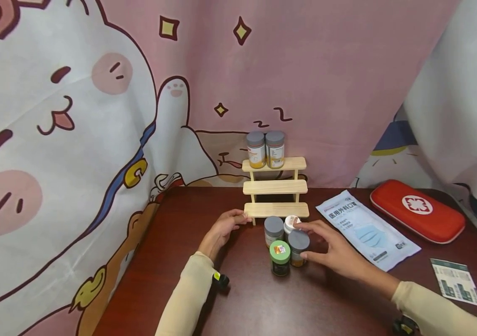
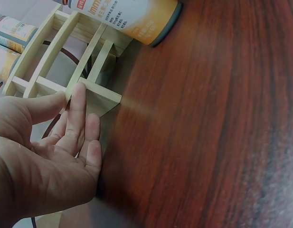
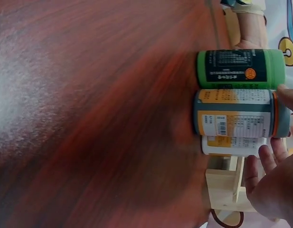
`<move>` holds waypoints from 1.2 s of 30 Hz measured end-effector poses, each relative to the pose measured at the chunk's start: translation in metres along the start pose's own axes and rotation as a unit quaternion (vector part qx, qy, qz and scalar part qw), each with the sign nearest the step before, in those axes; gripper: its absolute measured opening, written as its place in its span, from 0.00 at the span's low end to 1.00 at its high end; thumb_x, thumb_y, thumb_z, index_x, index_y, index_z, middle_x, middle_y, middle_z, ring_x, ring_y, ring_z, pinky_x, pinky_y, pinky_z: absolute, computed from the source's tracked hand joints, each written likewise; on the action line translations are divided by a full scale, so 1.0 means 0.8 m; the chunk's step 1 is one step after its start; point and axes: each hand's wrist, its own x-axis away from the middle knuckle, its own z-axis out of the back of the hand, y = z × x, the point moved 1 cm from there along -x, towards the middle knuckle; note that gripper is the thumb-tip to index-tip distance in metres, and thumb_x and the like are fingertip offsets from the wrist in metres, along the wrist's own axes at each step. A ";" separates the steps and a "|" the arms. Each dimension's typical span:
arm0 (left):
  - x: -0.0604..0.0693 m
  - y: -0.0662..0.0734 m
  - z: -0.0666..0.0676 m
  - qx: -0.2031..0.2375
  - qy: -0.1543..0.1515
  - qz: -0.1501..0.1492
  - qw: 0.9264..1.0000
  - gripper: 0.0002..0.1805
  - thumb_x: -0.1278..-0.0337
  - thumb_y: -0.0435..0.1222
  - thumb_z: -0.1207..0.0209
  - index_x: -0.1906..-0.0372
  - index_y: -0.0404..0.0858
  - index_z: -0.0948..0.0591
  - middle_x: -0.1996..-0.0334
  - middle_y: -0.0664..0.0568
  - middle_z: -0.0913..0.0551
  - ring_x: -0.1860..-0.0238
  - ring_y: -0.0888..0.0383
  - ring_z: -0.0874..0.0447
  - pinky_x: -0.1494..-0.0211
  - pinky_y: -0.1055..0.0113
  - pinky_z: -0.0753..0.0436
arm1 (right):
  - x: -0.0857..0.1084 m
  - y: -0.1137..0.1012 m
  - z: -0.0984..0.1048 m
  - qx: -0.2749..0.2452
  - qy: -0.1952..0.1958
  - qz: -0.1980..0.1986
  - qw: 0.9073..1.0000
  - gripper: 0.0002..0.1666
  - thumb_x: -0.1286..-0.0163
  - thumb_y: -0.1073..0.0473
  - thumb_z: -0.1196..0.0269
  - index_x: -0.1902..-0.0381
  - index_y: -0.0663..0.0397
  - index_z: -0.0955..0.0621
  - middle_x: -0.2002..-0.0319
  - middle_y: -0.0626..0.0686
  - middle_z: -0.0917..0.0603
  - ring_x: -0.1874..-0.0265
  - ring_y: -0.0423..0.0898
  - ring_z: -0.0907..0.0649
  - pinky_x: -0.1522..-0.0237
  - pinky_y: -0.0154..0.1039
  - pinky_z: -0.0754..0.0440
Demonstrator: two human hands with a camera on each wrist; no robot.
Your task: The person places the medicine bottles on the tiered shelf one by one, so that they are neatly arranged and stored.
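Observation:
My left hand (image 1: 221, 229) pinches the left end of the lowest tier of a wooden three-tier shelf (image 1: 275, 187); in the left wrist view the thumb and a finger of the hand (image 2: 56, 152) meet at that tier's end (image 2: 101, 90). Thumb and fingers of my right hand (image 1: 335, 249) lie on either side of the lid of a grey-lidded jar (image 1: 299, 242), seen side-on in the right wrist view (image 3: 234, 114). Against it stand a green-lidded jar (image 1: 280, 256), another grey-lidded jar (image 1: 274, 228) and a white-capped bottle (image 1: 291, 223), all upright before the shelf.
Two grey-lidded jars (image 1: 256, 151) stand on the top tier. Right of the shelf lie a mask packet (image 1: 366, 228), a red case (image 1: 417, 210) and a green-and-white card or packet (image 1: 457, 282). A patterned cloth (image 1: 326, 84) hangs behind the table (image 1: 255, 308).

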 end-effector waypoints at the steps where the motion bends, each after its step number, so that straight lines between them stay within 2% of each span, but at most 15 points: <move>1: 0.000 0.000 0.000 0.000 0.000 0.000 1.000 0.13 0.23 0.39 0.41 0.45 0.34 0.19 0.57 0.51 0.06 0.40 0.40 0.16 0.41 0.57 0.27 | 0.000 0.001 -0.001 -0.001 0.004 0.003 1.000 0.40 0.38 0.55 0.20 0.29 0.43 0.22 0.41 0.47 0.18 0.50 0.40 0.17 0.50 0.41 0.16; 9: -0.004 -0.004 -0.004 0.003 -0.003 -0.005 1.000 0.13 0.23 0.39 0.41 0.46 0.34 0.19 0.56 0.51 0.06 0.42 0.43 0.15 0.42 0.58 0.28 | 0.002 0.004 -0.003 -0.019 0.009 0.007 1.000 0.39 0.38 0.56 0.20 0.30 0.46 0.21 0.42 0.47 0.18 0.52 0.37 0.16 0.52 0.40 0.15; 15: -0.006 -0.003 -0.003 0.006 0.001 -0.004 1.000 0.13 0.23 0.39 0.40 0.46 0.35 0.19 0.54 0.48 0.06 0.39 0.41 0.16 0.40 0.57 0.27 | -0.001 0.007 0.000 -0.030 -0.005 0.001 1.000 0.40 0.40 0.56 0.19 0.30 0.47 0.21 0.46 0.46 0.18 0.55 0.38 0.17 0.53 0.38 0.15; 23: -0.002 0.000 -0.002 0.004 0.003 -0.002 1.000 0.12 0.23 0.39 0.41 0.46 0.35 0.19 0.57 0.52 0.06 0.39 0.40 0.17 0.42 0.59 0.28 | 0.001 0.011 0.000 -0.085 -0.052 -0.021 0.995 0.38 0.39 0.57 0.20 0.32 0.49 0.19 0.46 0.48 0.20 0.53 0.38 0.15 0.53 0.37 0.13; 29: -0.002 0.001 -0.002 0.010 0.004 0.000 1.000 0.10 0.24 0.38 0.40 0.48 0.37 0.19 0.60 0.56 0.06 0.42 0.43 0.15 0.43 0.60 0.28 | 0.002 0.013 0.005 -0.128 -0.058 -0.044 0.989 0.35 0.39 0.59 0.20 0.35 0.49 0.18 0.46 0.53 0.20 0.53 0.38 0.14 0.53 0.37 0.15; 36: -0.001 0.000 -0.001 0.007 0.002 0.000 1.000 0.11 0.23 0.39 0.41 0.48 0.36 0.19 0.57 0.52 0.06 0.42 0.44 0.15 0.43 0.60 0.28 | 0.002 0.004 0.017 -0.158 -0.071 -0.080 0.982 0.34 0.39 0.61 0.21 0.35 0.51 0.19 0.46 0.55 0.20 0.53 0.41 0.16 0.53 0.39 0.17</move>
